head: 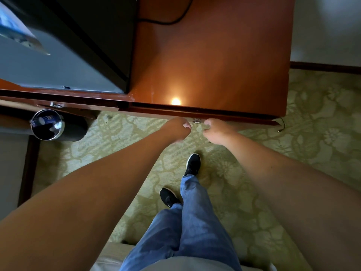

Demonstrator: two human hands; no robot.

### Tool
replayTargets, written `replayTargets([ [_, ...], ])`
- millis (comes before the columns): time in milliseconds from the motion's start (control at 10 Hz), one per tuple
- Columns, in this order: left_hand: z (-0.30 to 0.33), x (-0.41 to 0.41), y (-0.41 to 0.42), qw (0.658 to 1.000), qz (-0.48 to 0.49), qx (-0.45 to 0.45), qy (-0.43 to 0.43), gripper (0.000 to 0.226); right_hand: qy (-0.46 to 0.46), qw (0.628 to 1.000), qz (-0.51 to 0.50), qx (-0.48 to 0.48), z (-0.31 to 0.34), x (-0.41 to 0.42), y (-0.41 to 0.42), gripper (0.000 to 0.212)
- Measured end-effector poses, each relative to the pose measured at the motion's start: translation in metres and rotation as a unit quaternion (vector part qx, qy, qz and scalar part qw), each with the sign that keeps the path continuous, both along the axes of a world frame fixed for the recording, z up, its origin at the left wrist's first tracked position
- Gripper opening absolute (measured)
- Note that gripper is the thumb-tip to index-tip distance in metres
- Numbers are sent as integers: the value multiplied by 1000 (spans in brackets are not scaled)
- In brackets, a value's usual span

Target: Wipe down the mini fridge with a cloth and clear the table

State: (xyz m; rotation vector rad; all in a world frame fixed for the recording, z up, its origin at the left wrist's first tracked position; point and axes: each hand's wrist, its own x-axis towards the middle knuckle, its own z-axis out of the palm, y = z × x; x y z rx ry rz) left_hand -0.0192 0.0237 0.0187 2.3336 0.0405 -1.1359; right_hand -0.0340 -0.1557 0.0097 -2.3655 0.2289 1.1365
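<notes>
The mini fridge (64, 51) stands on the left part of the wooden table (214, 55), grey door facing me, black body behind. My left hand (176, 129) and my right hand (216, 132) are held side by side just below the table's front edge. Both have curled fingers, and nothing shows in either hand. A small metal drawer handle (197, 121) sits between the two hands, and neither hand covers it. No cloth is in view.
A black cable (172, 21) lies on the table behind the fridge. A round waste bin (46, 125) holding rubbish stands on the floor under the table's left end. Patterned green carpet (312, 133) covers the floor, and my feet are on it.
</notes>
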Motion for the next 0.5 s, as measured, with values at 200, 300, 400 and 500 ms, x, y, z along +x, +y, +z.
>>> replayTargets([
  [200, 9, 31, -6, 1000, 20, 9, -18, 31, 3, 1000, -17, -7, 3, 29, -10, 60],
  [300, 17, 38, -8, 1000, 17, 15, -2, 31, 20, 1000, 4, -4, 12, 35, -13, 56],
  [400, 22, 40, -8, 1000, 0, 14, 7, 31, 39, 999, 20, -7, 24, 38, -13, 46],
  [500, 37, 48, -9, 1000, -5, 18, -1, 32, 32, 999, 36, -5, 37, 50, -10, 37],
])
